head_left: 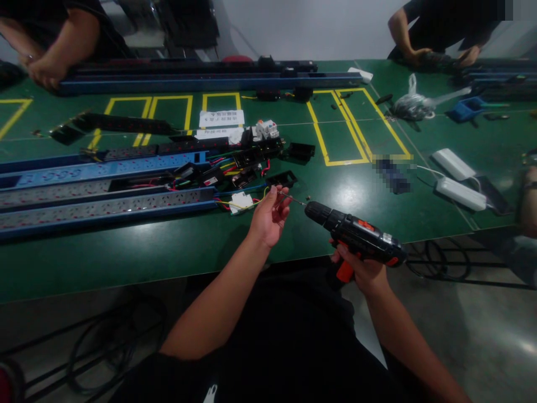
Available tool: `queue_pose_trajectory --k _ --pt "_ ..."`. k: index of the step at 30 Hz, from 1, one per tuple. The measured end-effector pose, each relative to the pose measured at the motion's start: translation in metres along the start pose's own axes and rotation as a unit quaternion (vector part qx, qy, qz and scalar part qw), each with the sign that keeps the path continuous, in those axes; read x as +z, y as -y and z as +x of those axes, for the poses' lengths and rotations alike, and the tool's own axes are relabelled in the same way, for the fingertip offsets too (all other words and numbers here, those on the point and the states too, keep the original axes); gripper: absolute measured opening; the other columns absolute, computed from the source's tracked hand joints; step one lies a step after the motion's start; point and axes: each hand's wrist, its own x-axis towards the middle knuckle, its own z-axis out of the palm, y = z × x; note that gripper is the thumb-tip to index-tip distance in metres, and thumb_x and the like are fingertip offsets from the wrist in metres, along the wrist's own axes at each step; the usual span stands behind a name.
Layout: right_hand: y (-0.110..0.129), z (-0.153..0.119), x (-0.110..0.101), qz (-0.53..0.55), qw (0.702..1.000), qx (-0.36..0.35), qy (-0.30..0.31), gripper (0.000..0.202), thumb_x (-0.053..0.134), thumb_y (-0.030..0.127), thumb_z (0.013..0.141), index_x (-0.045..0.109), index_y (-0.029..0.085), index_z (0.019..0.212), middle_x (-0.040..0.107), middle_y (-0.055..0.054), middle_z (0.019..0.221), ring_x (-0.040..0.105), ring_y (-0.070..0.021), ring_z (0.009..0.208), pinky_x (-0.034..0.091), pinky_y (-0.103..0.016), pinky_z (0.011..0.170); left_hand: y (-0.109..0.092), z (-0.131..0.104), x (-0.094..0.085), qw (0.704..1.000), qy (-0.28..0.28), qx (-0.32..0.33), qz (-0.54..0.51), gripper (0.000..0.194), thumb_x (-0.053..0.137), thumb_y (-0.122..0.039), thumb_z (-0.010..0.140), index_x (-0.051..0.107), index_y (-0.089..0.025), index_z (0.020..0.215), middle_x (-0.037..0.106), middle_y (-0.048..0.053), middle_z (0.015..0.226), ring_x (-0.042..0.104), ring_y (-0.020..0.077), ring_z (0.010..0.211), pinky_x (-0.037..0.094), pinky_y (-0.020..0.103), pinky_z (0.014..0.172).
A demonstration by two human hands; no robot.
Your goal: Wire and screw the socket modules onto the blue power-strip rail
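My right hand (363, 268) grips a black and orange cordless drill (356, 230) by its handle, above the table's front edge. The drill's long thin bit (296, 200) points left toward my left hand (271, 218). Those fingers are pinched together at the bit's tip; whatever small thing may be between them is too small to make out. Just left of that hand lie a white block with wires (241, 202) and a black plastic housing (283, 179). Long power strips with rows of sockets (168, 200) extend to the left, loose coloured wires (229, 168) at their ends.
The green table (201, 254) carries yellow tape outlines (346, 162). A long blue rail (210, 82) lies at the back. To the right are white adapters (461, 193), a plastic bag (413, 105) and a blue tool (465, 109). Other people's hands (48, 70) rest across the table.
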Motion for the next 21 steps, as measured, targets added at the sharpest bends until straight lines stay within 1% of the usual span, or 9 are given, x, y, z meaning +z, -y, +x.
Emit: queue_pose_trajectory --k 7,12,17,21 --pt "-0.0021 0.0001 0.0005 -0.018 1.0 -0.004 0.011 0.042 0.085 0.042 0.083 0.073 0.02 0.117 0.074 -0.008 0.108 0.068 -0.0113 0.07 0.064 -0.028 0.066 -0.0029 -0.0027 -0.0012 1.0 -0.009 0.01 -0.001 0.022 0.08 -0.04 0.099 0.078 -0.024 0.113 0.082 0.0 0.108 0.076 0.006 0.078 0.056 0.014 0.062" --pt "-0.0012 0.0014 0.0035 -0.004 1.0 -0.002 0.011 0.044 0.087 0.04 0.081 0.072 0.018 0.115 0.074 -0.008 0.108 0.068 -0.0113 0.07 0.064 -0.028 0.065 -0.0052 -0.0015 -0.0023 1.0 0.008 0.01 -0.01 0.02 0.08 -0.038 0.099 0.078 -0.023 0.111 0.082 -0.001 0.103 0.076 0.0061 0.078 0.056 0.013 0.061" --pt "0.0001 0.001 0.0051 -0.036 0.999 0.002 0.02 0.044 0.082 0.045 0.086 0.07 0.017 0.118 0.074 -0.008 0.109 0.069 -0.0105 0.07 0.064 -0.026 0.067 -0.006 -0.0032 -0.0021 1.0 -0.012 0.009 -0.007 0.022 0.082 -0.039 0.097 0.077 -0.023 0.11 0.082 -0.001 0.103 0.076 0.0062 0.077 0.056 0.014 0.061" --pt "-0.0035 0.0023 0.0018 -0.037 0.999 -0.001 0.033 0.047 0.081 0.045 0.087 0.068 0.018 0.123 0.074 -0.009 0.111 0.07 -0.0113 0.073 0.065 -0.027 0.07 -0.0055 -0.0046 -0.0022 1.0 0.003 0.02 0.004 0.018 0.079 -0.037 0.099 0.077 -0.022 0.109 0.082 0.0 0.104 0.077 0.0073 0.08 0.057 0.014 0.064"
